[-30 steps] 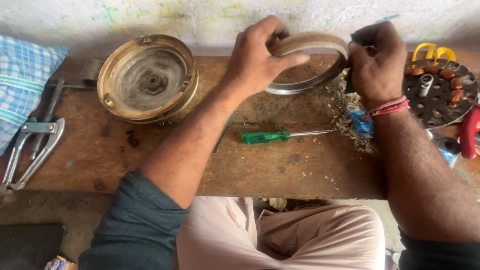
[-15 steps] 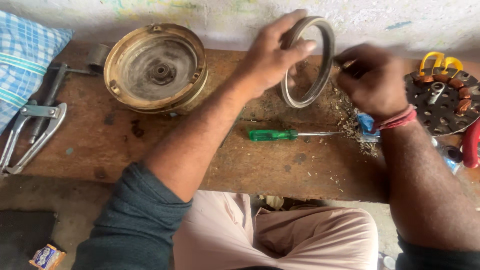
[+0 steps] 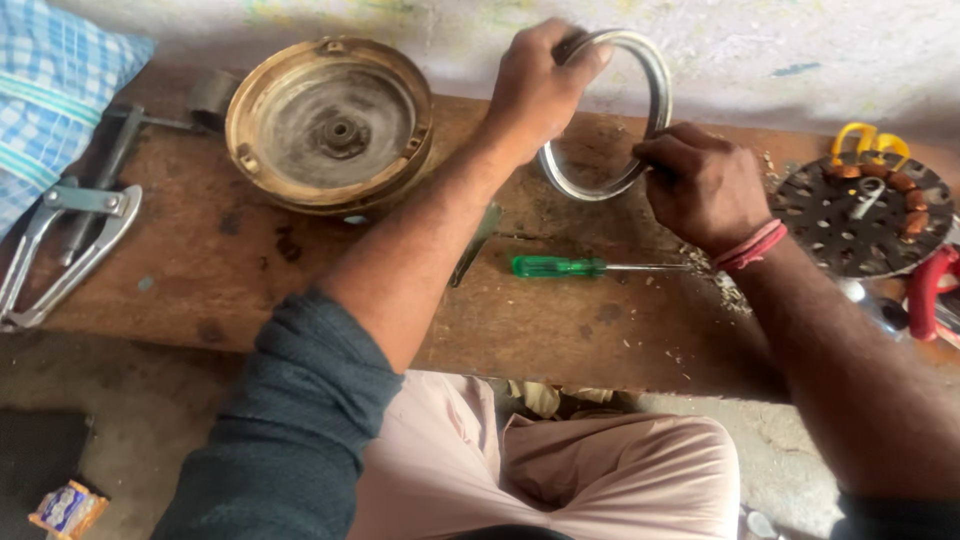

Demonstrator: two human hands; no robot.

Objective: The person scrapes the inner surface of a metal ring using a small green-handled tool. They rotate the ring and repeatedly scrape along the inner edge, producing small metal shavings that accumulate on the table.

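Cloth: blue checked cloth point(image 3: 45, 95), far left edge of the wooden bench point(image 3: 300, 290).
Puller: grey metal puller tool point(image 3: 60, 245), lying flat just beside the cloth.
Housing: round brass-coloured housing point(image 3: 330, 125), open face up, resting near the wall.
Left hand: left hand point(image 3: 535, 90) clamped on the top of the metal ring point(image 3: 655, 90), which stands upright on edge above the bench, likely steadied for access.
Screwdriver: green-handled screwdriver point(image 3: 590, 266), lying below the ring.
Right hand: right hand point(image 3: 700, 185) closed, pinching the ring's lower right rim.
Stator: dark perforated disc with copper coils point(image 3: 865, 215), far right.

checked cloth point(image 3: 50, 100) cut by left edge; red-handled tool point(image 3: 930, 295) cut off right
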